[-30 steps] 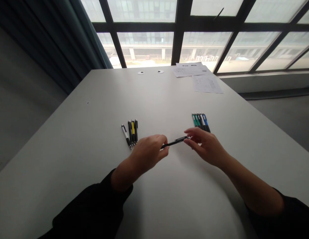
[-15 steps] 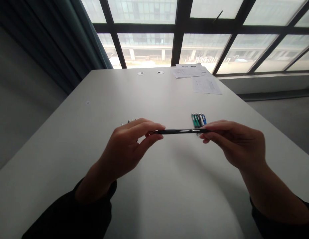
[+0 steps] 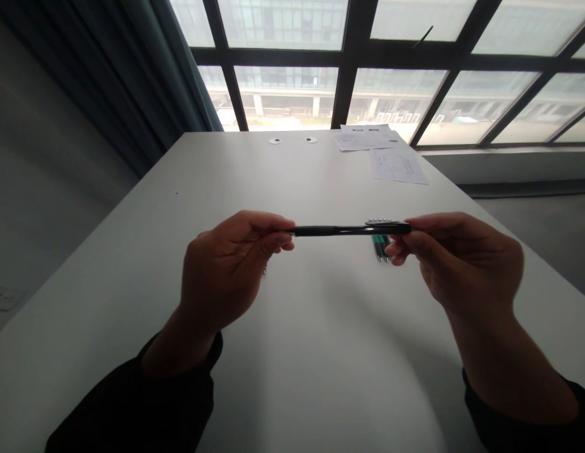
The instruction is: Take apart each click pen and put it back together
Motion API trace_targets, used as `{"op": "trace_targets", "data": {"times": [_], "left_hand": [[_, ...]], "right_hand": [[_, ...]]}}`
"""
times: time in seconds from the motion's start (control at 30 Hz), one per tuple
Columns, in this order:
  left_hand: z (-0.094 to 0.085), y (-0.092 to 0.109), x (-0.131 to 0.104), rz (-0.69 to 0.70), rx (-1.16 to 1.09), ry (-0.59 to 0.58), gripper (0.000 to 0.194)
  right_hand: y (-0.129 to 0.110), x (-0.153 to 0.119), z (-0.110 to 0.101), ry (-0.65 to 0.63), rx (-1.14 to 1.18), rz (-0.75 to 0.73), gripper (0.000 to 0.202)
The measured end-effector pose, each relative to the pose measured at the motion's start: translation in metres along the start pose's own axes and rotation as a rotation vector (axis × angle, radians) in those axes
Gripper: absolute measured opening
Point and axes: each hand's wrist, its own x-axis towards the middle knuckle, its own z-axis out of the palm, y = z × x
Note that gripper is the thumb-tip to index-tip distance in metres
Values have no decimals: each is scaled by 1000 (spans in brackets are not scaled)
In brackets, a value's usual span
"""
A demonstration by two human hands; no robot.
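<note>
Between my two hands a black pen [image 3: 339, 231] is held level above the table, its clip on the upper side near the right end. My left hand [image 3: 231, 261] pinches the tip end between thumb and fingers. At the clip end, my right hand [image 3: 467, 264] grips the pen with thumb and forefinger. Behind the pen, on the table, lies a row of several pens [image 3: 381, 248] with green and dark barrels, partly hidden by the held pen and my right fingers. A small metallic bit [image 3: 265, 270] peeks out beside my left palm; the rest of it is hidden.
The white table [image 3: 292, 377] stretches toward a dark-framed window [image 3: 342, 60]. Printed papers [image 3: 399, 165] lie at its far right, and two round cable-hole covers [image 3: 311, 140] sit near the far edge. A dark curtain [image 3: 132, 82] hangs at the left.
Both hands have risen slightly and spread apart, and the pen has turned so its clip shows on top. More of the pen is exposed between my fingers. The view has shifted a little.
</note>
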Motion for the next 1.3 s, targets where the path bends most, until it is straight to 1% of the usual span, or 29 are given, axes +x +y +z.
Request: {"op": "trace_targets", "data": {"times": [0.13,0.37,0.73,0.87,1.3], "left_hand": [[0,-1,0,14,1,-27,8],[1,-3,1,2,-47,-53,5],[2,-7,0,4,-16,-113,8],[2,-6,0,14,4,-111,12],[2,-4,-1,-4,45,-129,22]], "right_hand": [[1,-3,-2,-1,-22,5,11],[7,-3,-3,-59,-37,-3,3],[10,-4,-7,-116,-23,42,8],[9,-5,-8,-149,-54,57,13],[11,-7,-8,-127,-105,71,22]]}}
